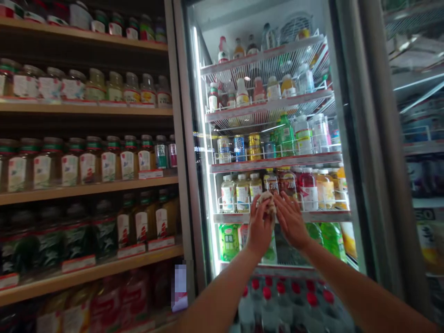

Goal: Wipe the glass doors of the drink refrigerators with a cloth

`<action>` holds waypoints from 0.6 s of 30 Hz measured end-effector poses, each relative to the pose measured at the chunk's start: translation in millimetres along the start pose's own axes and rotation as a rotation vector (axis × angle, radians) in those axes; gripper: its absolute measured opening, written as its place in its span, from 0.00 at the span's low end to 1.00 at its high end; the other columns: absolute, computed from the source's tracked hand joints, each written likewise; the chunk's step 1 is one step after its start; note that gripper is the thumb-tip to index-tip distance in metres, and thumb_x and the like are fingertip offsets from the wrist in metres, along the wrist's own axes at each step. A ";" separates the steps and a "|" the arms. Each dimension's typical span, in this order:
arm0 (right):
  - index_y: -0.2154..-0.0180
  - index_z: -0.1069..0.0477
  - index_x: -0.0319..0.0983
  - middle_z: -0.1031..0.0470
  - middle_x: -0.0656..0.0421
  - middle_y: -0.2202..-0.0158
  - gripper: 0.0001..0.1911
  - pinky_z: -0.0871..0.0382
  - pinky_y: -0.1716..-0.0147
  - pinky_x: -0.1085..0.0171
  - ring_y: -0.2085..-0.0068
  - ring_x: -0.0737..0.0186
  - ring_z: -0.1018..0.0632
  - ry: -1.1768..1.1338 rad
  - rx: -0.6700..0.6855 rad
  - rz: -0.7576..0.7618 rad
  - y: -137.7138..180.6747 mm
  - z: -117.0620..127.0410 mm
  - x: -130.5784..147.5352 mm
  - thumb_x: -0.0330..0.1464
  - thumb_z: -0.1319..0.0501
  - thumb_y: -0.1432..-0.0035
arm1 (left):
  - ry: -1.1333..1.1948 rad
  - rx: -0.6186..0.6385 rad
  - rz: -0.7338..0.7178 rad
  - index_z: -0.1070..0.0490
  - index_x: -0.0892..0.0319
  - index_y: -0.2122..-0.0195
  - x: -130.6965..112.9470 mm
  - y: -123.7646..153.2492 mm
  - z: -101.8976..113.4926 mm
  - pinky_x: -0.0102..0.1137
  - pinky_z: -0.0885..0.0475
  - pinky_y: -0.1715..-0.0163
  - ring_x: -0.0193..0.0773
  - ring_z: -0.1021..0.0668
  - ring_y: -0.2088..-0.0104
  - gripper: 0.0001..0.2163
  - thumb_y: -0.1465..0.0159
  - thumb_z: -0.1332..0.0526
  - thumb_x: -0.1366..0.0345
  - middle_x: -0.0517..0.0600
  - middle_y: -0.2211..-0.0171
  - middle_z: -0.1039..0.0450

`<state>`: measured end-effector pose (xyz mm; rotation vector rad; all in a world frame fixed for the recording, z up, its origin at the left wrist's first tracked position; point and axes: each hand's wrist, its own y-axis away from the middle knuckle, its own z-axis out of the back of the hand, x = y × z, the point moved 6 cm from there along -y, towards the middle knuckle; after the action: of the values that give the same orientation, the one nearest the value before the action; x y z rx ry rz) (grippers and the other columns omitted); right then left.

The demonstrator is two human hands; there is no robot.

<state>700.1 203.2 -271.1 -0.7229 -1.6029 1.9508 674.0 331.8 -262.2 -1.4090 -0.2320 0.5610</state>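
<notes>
My left hand [259, 229] and my right hand [290, 221] are both raised against the glass door [277, 120] of a lit drinks fridge. Between them sits a small crumpled pale cloth [267, 200]; my left hand's fingers curl onto it and press it to the glass. My right hand lies flat and spread beside it, its fingertips touching the cloth's edge. Behind the glass at that height stand bottled teas and juices [243, 192] on a wire shelf.
Wooden shelves [86, 187] of jars and bottles fill the left side. The fridge's grey frame [367, 185] runs down the right, with another cooler door [419, 138] beyond. Red-capped water bottles [277, 296] stand at the fridge bottom.
</notes>
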 end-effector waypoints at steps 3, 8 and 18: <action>0.33 0.41 0.42 0.34 0.51 0.35 0.27 0.35 0.38 0.47 0.34 0.51 0.33 -0.240 -0.044 -0.245 19.9 -6.6 7.8 0.40 0.49 0.30 | 0.012 0.056 -0.019 0.38 0.52 0.39 -4.1 2.6 -11.7 0.44 0.34 0.36 0.44 0.34 0.35 0.20 0.31 0.45 0.71 0.56 0.34 0.42; 0.38 0.34 0.40 0.22 0.50 0.48 0.26 0.23 0.51 0.49 0.51 0.49 0.20 -0.453 -0.110 -0.593 19.1 -2.4 4.9 0.38 0.44 0.37 | -0.131 0.287 -0.149 0.45 0.57 0.36 -12.9 12.9 -9.8 0.44 0.31 0.38 0.45 0.35 0.34 0.25 0.33 0.45 0.72 0.60 0.33 0.42; 0.35 0.37 0.43 0.36 0.51 0.34 0.27 0.38 0.36 0.44 0.32 0.48 0.37 0.083 0.011 0.183 -24.9 29.4 2.3 0.26 0.48 0.33 | -1.036 0.152 -0.252 0.51 0.56 0.29 50.9 -14.2 87.3 0.53 0.51 0.30 0.48 0.54 0.27 0.27 0.29 0.48 0.62 0.53 0.28 0.53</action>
<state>679.6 188.1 -242.0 -0.9627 -1.5214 2.0262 679.1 431.8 -242.8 -0.8143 -1.1469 1.0334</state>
